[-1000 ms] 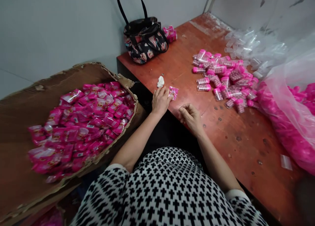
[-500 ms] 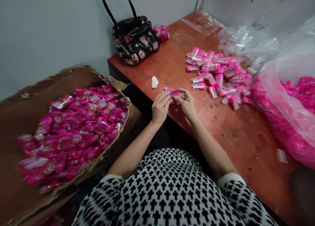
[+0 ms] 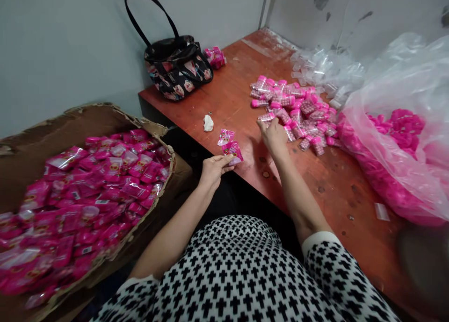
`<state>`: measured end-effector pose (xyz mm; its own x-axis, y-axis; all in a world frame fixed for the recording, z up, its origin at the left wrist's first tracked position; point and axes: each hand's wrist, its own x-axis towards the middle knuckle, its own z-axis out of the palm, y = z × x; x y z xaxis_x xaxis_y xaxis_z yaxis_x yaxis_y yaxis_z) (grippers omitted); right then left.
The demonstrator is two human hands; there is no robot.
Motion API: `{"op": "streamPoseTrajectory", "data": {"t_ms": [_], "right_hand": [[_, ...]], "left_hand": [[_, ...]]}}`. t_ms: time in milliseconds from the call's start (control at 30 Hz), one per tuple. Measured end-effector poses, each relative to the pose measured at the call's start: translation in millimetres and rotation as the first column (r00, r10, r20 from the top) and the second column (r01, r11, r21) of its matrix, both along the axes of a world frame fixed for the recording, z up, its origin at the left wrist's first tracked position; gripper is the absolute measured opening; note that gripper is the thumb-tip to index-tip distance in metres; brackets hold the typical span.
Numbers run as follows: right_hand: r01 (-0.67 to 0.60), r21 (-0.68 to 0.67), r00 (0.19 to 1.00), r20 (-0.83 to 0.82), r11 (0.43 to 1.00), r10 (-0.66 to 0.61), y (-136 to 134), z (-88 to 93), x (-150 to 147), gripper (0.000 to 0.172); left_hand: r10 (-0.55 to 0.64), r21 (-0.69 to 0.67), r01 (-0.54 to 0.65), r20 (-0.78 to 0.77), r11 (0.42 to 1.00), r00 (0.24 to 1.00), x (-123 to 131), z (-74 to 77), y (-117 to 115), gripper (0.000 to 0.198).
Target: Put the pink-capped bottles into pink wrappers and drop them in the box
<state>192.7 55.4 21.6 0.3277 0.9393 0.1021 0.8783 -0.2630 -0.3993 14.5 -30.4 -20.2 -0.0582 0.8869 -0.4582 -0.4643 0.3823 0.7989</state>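
Note:
My left hand (image 3: 213, 170) is closed at the table's front edge, pinching a flat pink printed plastic packet (image 3: 232, 150) between thumb and fingers. Just behind that packet lies another small pink packet (image 3: 225, 136). Farther right, my right hand (image 3: 273, 136) has its fingertips around a clear tube with a pink cap (image 3: 266, 117), at the near left edge of a pile of such tubes (image 3: 298, 102). Small round beads or candies show inside the piled tubes. A white crumpled lump (image 3: 208, 123) sits left of the packets.
On my left stands a cardboard box (image 3: 171, 161) full of filled pink packets (image 3: 105, 186). A floral handbag (image 3: 178, 67) stands at the table's far left. Behind the pile are clear empty tubes (image 3: 319, 67); a plastic bag of pink caps (image 3: 386, 172) lies at right.
My right hand has left the packet and moved right to the tube pile. My left hand keeps the packet, now showing its printed face. The view has shifted slightly.

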Motion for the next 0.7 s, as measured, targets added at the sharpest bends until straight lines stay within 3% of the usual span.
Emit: {"op": "streamPoseTrajectory", "data": {"t_ms": [133,300,433,500,533,567,600,633,700], "right_hand": [[0.080,-0.068,0.987,0.148,0.994,-0.069,29,-0.9,5,0.072],[-0.018,-0.199,0.964,0.258,0.980,0.070,40,-0.9,11,0.048],[-0.052,-0.249,0.960,0.255,0.967,0.118,24,7.5,33,0.037],[-0.081,-0.162,0.987,0.126,0.983,0.102,3,8.5,39,0.035],[-0.128,-0.097,0.992,-0.017,0.987,0.127,-11,7.3,37,0.034],[-0.200,-0.033,0.955,-0.231,0.979,0.187,-28,5.0,32,0.033],[-0.257,0.038,0.850,-0.466,0.966,0.245,-46,1.7,24,0.034],[-0.297,0.091,0.693,-0.664,0.950,0.281,-64,-2.1,13,0.036],[-0.299,0.151,0.409,-0.872,0.942,0.270,-98,-10.3,-11,0.036]], "left_hand": [[0.035,-0.026,-0.033,0.068,0.999,0.997,1,-0.1,-3,0.025],[0.109,-0.069,-0.098,0.190,0.993,0.976,-4,1.9,0,0.026],[0.178,-0.162,-0.133,0.307,0.978,0.935,-6,5.9,3,0.021],[0.231,-0.221,-0.157,0.361,0.963,0.903,-6,7.9,4,0.018],[0.252,-0.244,-0.165,0.385,0.956,0.888,-5,8.6,4,0.017],[0.267,-0.260,-0.170,0.405,0.951,0.874,-5,9.1,4,0.017],[0.277,-0.267,-0.173,0.423,0.948,0.863,-4,9.4,4,0.017],[0.283,-0.269,-0.176,0.438,0.947,0.853,-3,9.6,4,0.017],[0.290,-0.264,-0.183,0.459,0.947,0.840,-1,9.8,5,0.017]]}}
